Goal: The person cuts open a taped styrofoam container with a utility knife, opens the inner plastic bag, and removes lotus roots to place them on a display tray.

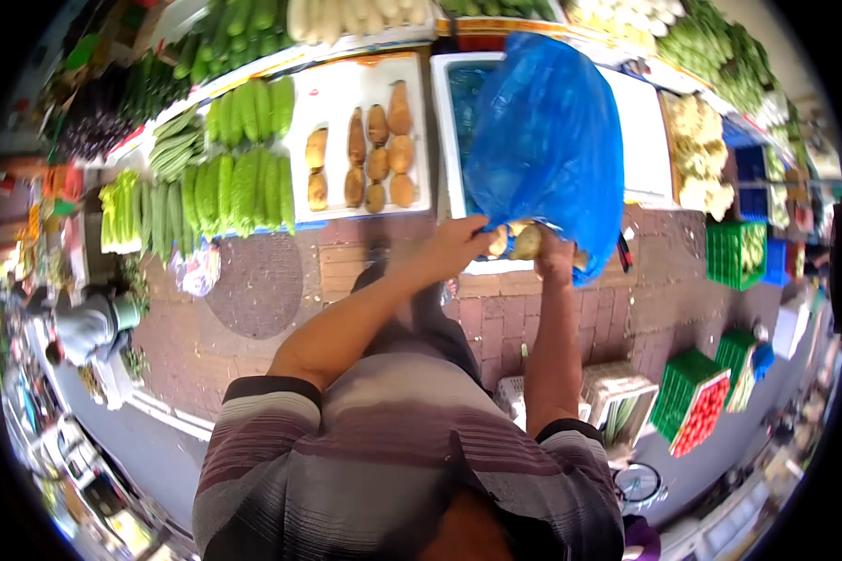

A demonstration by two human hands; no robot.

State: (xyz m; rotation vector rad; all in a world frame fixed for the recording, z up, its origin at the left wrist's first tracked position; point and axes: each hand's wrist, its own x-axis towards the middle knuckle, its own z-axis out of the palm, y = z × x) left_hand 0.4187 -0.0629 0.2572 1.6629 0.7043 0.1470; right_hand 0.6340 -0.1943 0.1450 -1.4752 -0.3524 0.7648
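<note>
A big blue plastic bag (557, 140) bulges over a white foam box (442, 122), with its mouth turned toward me. At the left edge of that mouth, my left hand (463, 245) is closed on the bag's rim. My right hand (557, 254) reaches into the mouth from the right, its fingers hidden by plastic and contents. Between my hands, several yellowish-brown root vegetables (527, 242) show in the opening; their exact kind is unclear.
Left of the box, a white tray (323, 89) holds rows of brown lotus-root-like pieces. Green gourds (239, 192) lie farther left. Pale knobbly produce (704, 154) is at right. Behind me on the right stand a crate (617, 383) and a green basket of red produce (678, 397).
</note>
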